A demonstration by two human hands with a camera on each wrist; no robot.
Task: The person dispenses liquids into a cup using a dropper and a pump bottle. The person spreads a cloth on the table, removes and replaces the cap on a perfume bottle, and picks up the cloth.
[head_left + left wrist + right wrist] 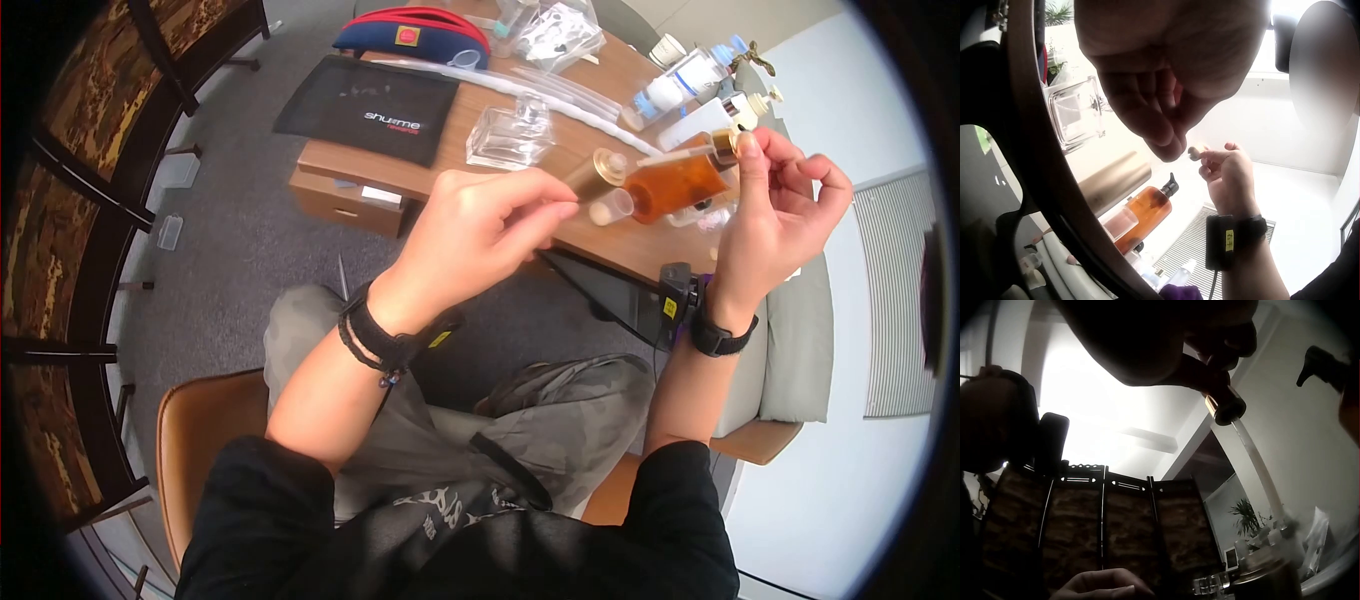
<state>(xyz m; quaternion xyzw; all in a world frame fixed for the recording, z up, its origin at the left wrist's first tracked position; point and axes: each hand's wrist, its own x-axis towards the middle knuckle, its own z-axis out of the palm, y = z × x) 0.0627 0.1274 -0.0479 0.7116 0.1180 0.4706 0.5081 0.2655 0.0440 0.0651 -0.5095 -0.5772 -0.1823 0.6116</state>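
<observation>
Left hand [470, 235]: fingertips pinch a thin clear tube, steadying it at the gold-capped bottle [597, 175].
Right hand [775, 205]: fingers pinch the small gold pump top [724, 145], lifted above the far desk [480, 175].
Amber bottle [678, 183]: stands between both hands.

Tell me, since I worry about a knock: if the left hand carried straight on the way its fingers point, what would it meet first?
Probably the gold-capped bottle just past the left hand, then the amber pump bottle; depth is unclear.

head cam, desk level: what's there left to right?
black pouch → empty clear glass bottle → left hand → gold cap → amber bottle → right hand
</observation>
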